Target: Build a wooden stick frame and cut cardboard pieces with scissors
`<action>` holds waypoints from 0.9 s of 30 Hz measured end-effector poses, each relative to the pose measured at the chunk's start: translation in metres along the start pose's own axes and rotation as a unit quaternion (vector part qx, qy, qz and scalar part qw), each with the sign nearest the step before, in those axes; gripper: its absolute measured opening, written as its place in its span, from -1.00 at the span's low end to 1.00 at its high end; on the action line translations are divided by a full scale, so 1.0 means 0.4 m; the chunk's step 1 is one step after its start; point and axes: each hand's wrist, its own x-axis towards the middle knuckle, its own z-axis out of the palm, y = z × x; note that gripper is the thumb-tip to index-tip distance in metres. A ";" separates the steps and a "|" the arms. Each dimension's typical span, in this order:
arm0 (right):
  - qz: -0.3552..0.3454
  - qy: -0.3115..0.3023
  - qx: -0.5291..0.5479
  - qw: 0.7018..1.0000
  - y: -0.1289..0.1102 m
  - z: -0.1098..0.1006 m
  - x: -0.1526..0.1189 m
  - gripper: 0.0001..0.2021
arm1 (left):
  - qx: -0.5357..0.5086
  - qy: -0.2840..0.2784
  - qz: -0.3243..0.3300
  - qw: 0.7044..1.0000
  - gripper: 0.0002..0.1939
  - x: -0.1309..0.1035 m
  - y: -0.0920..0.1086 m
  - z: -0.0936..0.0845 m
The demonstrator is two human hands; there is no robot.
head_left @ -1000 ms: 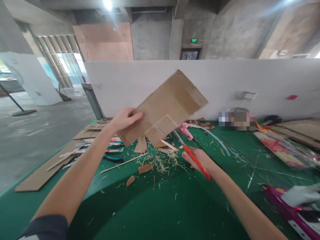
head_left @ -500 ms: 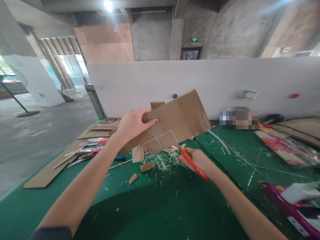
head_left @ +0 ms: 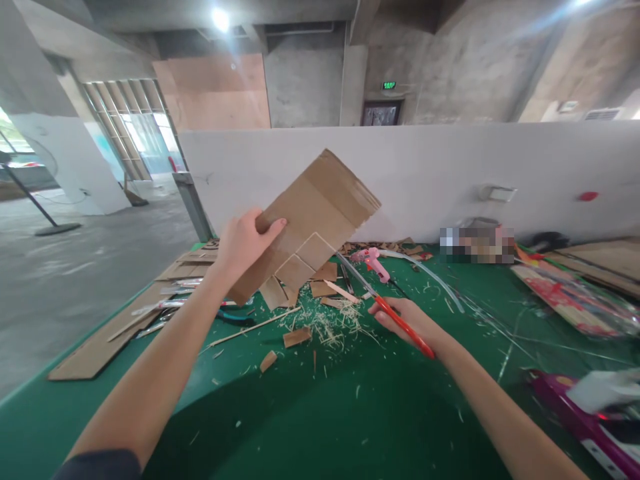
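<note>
My left hand (head_left: 249, 241) grips a brown cardboard piece (head_left: 327, 193) by its left side, thumb on the face. The cardboard is raised and tilted above the table. Pale lines mark out small squares along its lower edge. My right hand (head_left: 406, 321) is closed on red-handled scissors (head_left: 357, 275). Their long metal blades point up and left, with the tips at the cardboard's lower right edge beside the marked squares. Whether the blades touch the cardboard, I cannot tell.
Wood shavings (head_left: 333, 327) and cardboard scraps (head_left: 297, 337) litter the green table (head_left: 310, 413). Behind the scissors lies a pink glue gun (head_left: 373, 261). Long cardboard (head_left: 95, 347) and packaged tools (head_left: 173, 303) lie left. A purple device (head_left: 565, 407) stands right. A white partition (head_left: 425, 173) rises behind.
The cardboard has swung left and tilted more steeply, its far end now higher. The scissors have shifted slightly right and down, showing more of their blades. The pink glue gun has come into view.
</note>
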 end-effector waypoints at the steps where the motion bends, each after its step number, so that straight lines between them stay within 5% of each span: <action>1: 0.004 0.000 0.005 1.000 0.000 0.001 0.000 -0.61 | -0.001 -0.006 0.001 1.000 -0.58 -0.004 0.009 0.005; 27: -0.018 -0.017 0.012 1.000 0.044 0.011 0.009 -0.60 | 0.042 -0.019 0.024 0.999 -0.55 -0.021 0.039 0.027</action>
